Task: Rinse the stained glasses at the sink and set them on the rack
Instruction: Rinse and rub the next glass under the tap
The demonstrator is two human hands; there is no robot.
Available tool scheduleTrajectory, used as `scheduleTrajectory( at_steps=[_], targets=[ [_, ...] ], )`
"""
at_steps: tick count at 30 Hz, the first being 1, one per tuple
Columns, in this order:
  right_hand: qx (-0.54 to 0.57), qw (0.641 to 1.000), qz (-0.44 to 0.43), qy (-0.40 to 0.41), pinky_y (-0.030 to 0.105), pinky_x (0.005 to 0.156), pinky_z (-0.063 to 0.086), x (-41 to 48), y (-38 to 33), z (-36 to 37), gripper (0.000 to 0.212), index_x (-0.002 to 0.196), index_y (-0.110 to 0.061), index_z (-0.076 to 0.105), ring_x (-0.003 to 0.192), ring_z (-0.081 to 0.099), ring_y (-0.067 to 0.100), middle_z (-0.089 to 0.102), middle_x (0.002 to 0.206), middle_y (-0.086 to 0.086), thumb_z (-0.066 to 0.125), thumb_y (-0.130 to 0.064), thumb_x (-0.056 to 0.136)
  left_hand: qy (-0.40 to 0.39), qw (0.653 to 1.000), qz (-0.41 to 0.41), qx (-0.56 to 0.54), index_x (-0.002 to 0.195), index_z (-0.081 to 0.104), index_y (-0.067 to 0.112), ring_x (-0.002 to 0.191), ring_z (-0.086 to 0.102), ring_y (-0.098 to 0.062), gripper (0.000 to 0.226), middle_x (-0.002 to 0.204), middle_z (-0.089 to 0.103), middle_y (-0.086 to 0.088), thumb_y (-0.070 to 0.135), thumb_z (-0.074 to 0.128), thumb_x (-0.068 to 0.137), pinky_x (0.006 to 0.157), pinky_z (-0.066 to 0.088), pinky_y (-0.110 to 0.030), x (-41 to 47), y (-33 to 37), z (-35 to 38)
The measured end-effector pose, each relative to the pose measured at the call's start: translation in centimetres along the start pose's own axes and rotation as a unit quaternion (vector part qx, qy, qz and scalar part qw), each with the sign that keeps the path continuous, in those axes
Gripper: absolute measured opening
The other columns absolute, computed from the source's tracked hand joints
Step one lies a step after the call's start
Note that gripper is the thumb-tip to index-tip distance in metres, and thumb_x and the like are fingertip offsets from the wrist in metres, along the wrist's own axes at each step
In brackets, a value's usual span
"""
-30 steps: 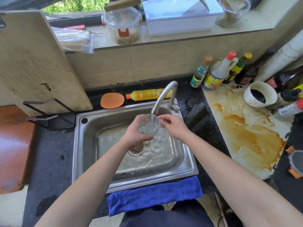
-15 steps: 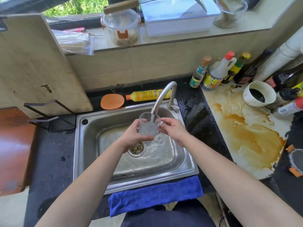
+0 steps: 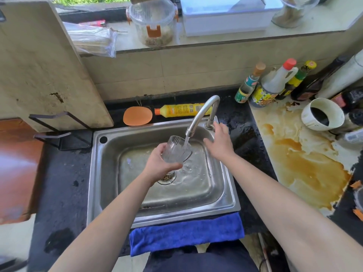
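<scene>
A: Where's the glass?
B: Clear glass, held over the steel sink, tilted with its mouth up toward the faucet spout. A thin stream runs from the spout into it. The glass sits above the drain.

A: Hands?
B: Left hand is wrapped around the lower part of the glass, thumb across the front, fingers behind it. Right hand is off the glass, fingers spread and empty, hovering just beside the faucet base at the sink's back right corner. Can't tell whether it touches the base.

A: Sink condition?
B: Water is pooled and rippling on the basin floor, around the drain.

A: Rack?
B: Black wire rack is left of the sink on the dark counter, well apart from the glass. A pale board stands propped in it.

A: Anything else nearby?
B: Blue cloth is draped over the sink's front edge. Behind the sink, a yellow bottle lies on its side, with an orange disc just beside it. To the right, a brown spill spreads over the light counter surface, a white cup holds dark liquid, and condiment bottles stand along the wall.
</scene>
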State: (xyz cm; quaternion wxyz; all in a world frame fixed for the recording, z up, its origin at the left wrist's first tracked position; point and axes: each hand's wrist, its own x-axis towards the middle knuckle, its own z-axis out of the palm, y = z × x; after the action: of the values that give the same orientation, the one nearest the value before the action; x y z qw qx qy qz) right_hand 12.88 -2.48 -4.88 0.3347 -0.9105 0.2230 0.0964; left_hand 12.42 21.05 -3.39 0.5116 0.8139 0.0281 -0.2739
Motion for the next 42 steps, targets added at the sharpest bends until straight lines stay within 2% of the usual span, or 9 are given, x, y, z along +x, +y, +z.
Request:
scheduleTrajectory(
  at_steps=[2,4,8,11,18,22,27,36,42],
  targets=[
    [-0.035,0.998,0.021,-0.052,0.045,0.121,0.025,1.1,0.5,0.0,0.081,0.161,-0.013,0.014,0.154,0.018,0.028,0.009,0.169,0.009,0.063,-0.03,0.099,0.021,0.999,0.002,0.026,0.123,0.056,0.029,0.104,0.062,-0.011,0.067,0.118,0.062,0.007,0.024,0.09,0.065,0.082,0.047,-0.022,-0.1,0.0,0.2],
    [-0.061,0.995,0.017,-0.074,0.044,0.122,0.022,2.0,0.9,0.0,0.08,0.161,-0.011,0.012,0.155,0.016,0.027,0.009,0.17,0.008,0.061,-0.03,0.101,0.044,0.997,-0.002,0.061,0.128,0.056,0.028,0.102,0.058,-0.006,0.07,0.12,0.058,0.008,0.027,0.089,0.066,0.081,0.043,-0.017,-0.2,0.1,0.2],
    [-0.08,0.997,-0.016,-0.009,0.043,0.115,0.035,2.9,1.5,0.7,0.056,0.153,-0.007,0.035,0.145,0.038,0.03,0.036,0.159,0.012,0.056,-0.022,0.103,0.083,0.988,-0.011,0.133,0.131,0.053,0.027,0.106,0.059,-0.012,0.076,0.12,0.059,0.009,0.04,0.088,0.064,0.09,0.051,-0.03,-0.3,-0.2,0.1],
    [-0.012,0.999,-0.015,0.045,0.043,0.107,0.042,3.4,2.4,0.7,0.042,0.144,-0.009,0.051,0.13,0.052,0.031,0.052,0.143,0.012,0.055,-0.017,0.103,0.105,0.978,-0.017,0.177,0.13,0.051,0.028,0.114,0.058,-0.014,0.078,0.124,0.061,0.009,0.046,0.089,0.063,0.096,0.051,-0.037,-0.3,-0.2,0.1],
    [0.016,0.998,-0.05,0.04,0.04,0.1,0.045,3.7,3.5,-0.2,0.037,0.138,-0.011,0.057,0.121,0.056,0.029,0.056,0.136,0.011,0.056,-0.022,0.103,0.118,0.957,-0.024,0.265,0.128,0.052,0.031,0.116,0.051,-0.02,0.075,0.121,0.059,0.002,0.049,0.088,0.065,0.093,0.045,-0.033,0.2,0.5,1.1],
    [-0.001,0.998,-0.063,0.024,0.041,0.103,0.044,4.0,3.9,-0.4,0.04,0.139,-0.009,0.058,0.127,0.054,0.03,0.054,0.142,0.011,0.056,-0.026,0.103,0.12,0.951,-0.037,0.283,0.129,0.052,0.031,0.105,0.06,-0.025,0.07,0.124,0.051,-0.002,0.046,0.086,0.07,0.091,0.048,-0.034,0.5,1.2,1.6],
    [0.007,0.997,-0.074,0.007,0.037,0.101,0.042,4.2,4.0,-1.1,0.037,0.136,-0.008,0.059,0.123,0.055,0.03,0.058,0.135,0.013,0.057,-0.024,0.102,0.096,0.947,-0.024,0.306,0.134,0.043,0.021,0.112,0.056,-0.031,0.071,0.128,0.046,-0.008,0.045,0.081,0.079,0.097,0.046,-0.04,0.5,1.4,2.2],
    [0.057,0.998,-0.015,-0.001,0.033,0.083,0.04,6.0,4.1,-2.5,0.034,0.132,-0.01,0.062,0.112,0.059,0.035,0.067,0.119,0.019,0.048,-0.028,0.107,0.18,0.942,0.002,0.284,0.119,0.047,0.021,0.105,0.052,-0.022,0.068,0.114,0.054,0.0,0.044,0.087,0.069,0.087,0.046,-0.034,-0.7,2.0,3.2],
    [0.063,0.998,0.02,-0.003,0.039,0.099,0.042,5.5,3.5,-2.6,0.043,0.144,-0.01,0.049,0.125,0.053,0.034,0.058,0.137,0.017,0.05,-0.03,0.106,0.206,0.936,0.019,0.284,0.121,0.051,0.02,0.106,0.048,-0.023,0.064,0.113,0.052,-0.002,0.039,0.087,0.072,0.085,0.037,-0.03,-2.0,1.8,2.9]
  ],
)
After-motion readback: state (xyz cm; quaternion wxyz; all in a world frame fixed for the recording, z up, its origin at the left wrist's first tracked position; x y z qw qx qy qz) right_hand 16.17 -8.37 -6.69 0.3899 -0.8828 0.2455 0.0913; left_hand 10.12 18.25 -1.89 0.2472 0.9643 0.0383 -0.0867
